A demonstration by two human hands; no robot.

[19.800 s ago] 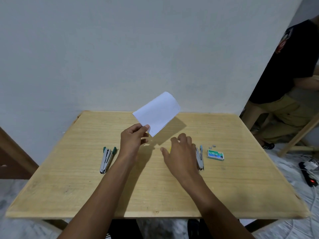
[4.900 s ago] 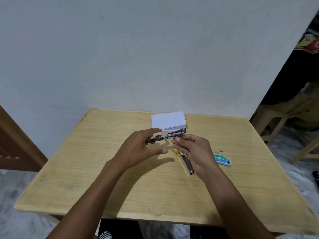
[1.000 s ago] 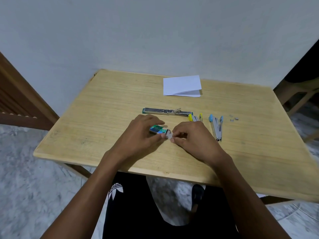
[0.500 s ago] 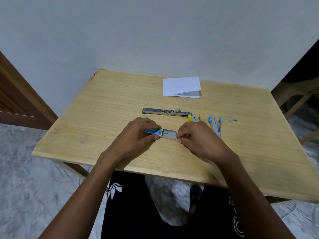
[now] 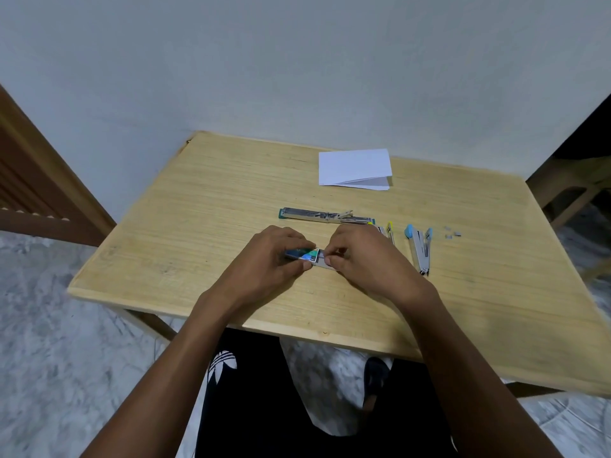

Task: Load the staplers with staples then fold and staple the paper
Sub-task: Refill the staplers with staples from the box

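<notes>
Staple box (image 5: 302, 254), closed earlier, now slid partly open.

Forearms converge; my left hand (image 5: 274, 257) pinches a small green cardboard staple box (image 5: 302, 253), my right hand (image 5: 365, 256) its grey inner tray (image 5: 321, 262).

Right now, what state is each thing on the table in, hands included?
Staple box: tray slid partly out.
Left hand: grips the box.
Right hand: pinches the tray.
Green stapler: opened out flat, untouched.
Blue stapler: lying untouched.
Yellow stapler: largely hidden, state unclear.
Paper: folded, lying flat.
Loose staples: scattered beside the blue stapler.
</notes>
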